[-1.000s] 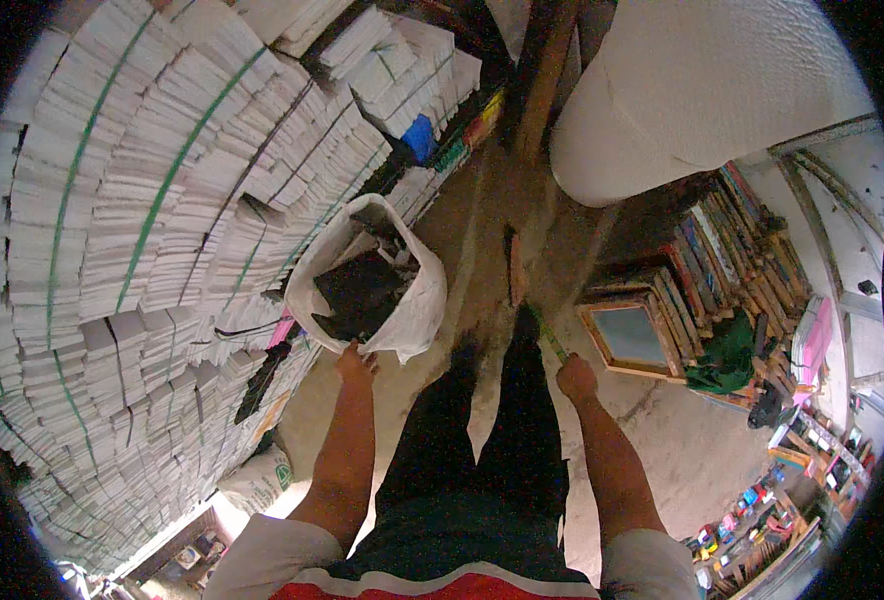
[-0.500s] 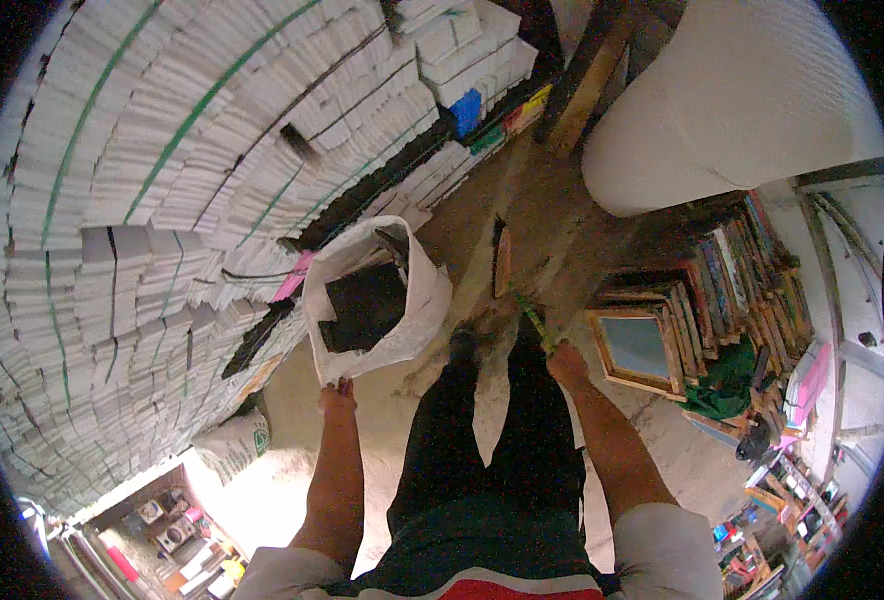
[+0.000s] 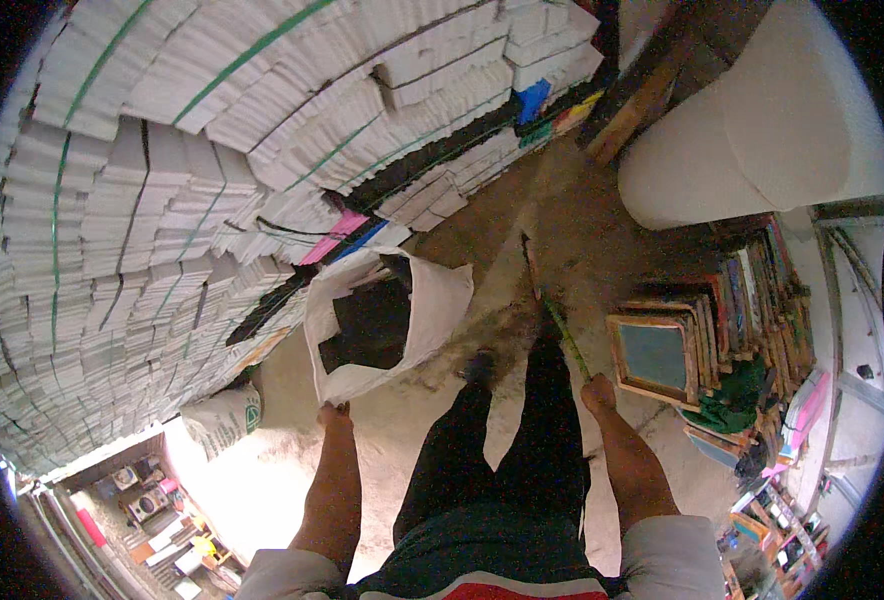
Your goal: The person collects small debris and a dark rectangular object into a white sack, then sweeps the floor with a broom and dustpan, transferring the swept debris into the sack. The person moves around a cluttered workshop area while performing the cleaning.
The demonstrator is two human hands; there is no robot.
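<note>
My left hand [image 3: 336, 415] is closed on the near edge of a white sack [image 3: 440, 305]. Its mouth gapes upward, and flat black pieces [image 3: 372, 320] lie inside. In my right hand [image 3: 598, 393] is the green stick handle [image 3: 568, 340] of a long tool. The tool slants away from me to a narrow dark and reddish head [image 3: 532, 268] at the floor. That head appears nearly edge-on, so its exact kind is unclear. My legs stand between the sack and the tool.
High strapped stacks of white paper-like bundles [image 3: 162, 200] line the left. Wooden frames [image 3: 652, 358] lean at the right, beside green cloth [image 3: 730, 398]. A big white wrapped roll [image 3: 752, 150] stands far right. Another sack [image 3: 220, 420] rests behind on the left.
The tool's handle has swung out to the right with my right hand, and its head now shows thinner. My left hand still grips the sack, whose mouth has tilted slightly rightward. The view has shifted.
</note>
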